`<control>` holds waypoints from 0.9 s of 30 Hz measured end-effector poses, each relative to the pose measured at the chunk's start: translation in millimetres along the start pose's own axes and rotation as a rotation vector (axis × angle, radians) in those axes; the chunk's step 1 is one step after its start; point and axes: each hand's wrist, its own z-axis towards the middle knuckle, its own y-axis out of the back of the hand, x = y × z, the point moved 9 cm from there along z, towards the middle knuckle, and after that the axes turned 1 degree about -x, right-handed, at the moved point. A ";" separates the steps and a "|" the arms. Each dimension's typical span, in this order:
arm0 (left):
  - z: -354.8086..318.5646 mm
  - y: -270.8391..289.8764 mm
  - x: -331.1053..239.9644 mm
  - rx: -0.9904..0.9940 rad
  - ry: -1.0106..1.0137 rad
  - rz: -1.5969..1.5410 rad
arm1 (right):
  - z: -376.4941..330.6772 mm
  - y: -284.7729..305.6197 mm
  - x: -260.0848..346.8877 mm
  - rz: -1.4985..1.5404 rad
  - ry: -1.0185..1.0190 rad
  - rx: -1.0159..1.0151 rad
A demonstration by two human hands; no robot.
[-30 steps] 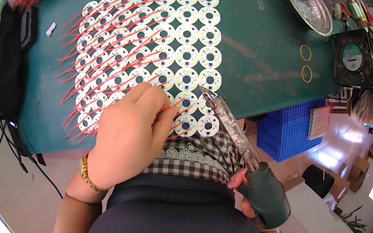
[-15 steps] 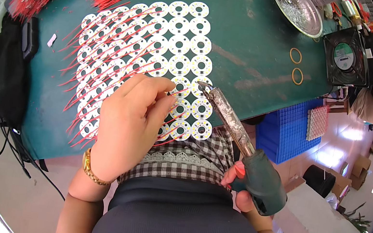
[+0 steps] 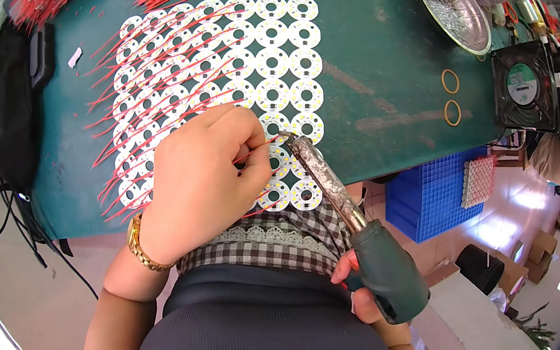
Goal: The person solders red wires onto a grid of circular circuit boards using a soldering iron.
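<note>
Left hand (image 3: 202,181): fingers pinched on red wire (image 3: 248,155) over white ring boards (image 3: 237,73), green counter (image 3: 383,81). Right hand (image 3: 357,290): fingers clamped around soldering iron (image 3: 353,220), tip at board.

Bright, even daylight fills a round fisheye view ringed by a black border, with straight edges such as the green desk (image 3: 399,69) rim bending strongly toward the frame. The strongest light comes from about 4 o'clock, where the glossy floor (image 3: 524,206) shows blown-out white glare patches, and the metal bowl (image 3: 459,13) at 1 o'clock glints. Shadows under the left hand (image 3: 203,177) are soft and short; the centre is sharp, while detail smears and softens near the rim.
</note>
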 end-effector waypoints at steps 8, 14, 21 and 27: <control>8.3 -4.6 5.3 0.092 0.034 0.028 | -3.1 2.3 -1.5 -0.011 0.032 -0.082; 14.7 -4.7 1.3 0.134 0.019 0.069 | 5.8 1.6 9.2 -0.093 0.247 0.029; 13.2 -3.6 3.9 0.142 0.040 0.061 | 6.2 6.9 2.0 -0.045 0.200 -0.062; 6.7 -0.9 2.7 0.094 -0.021 -0.044 | -4.3 9.7 -11.7 0.046 0.070 -0.071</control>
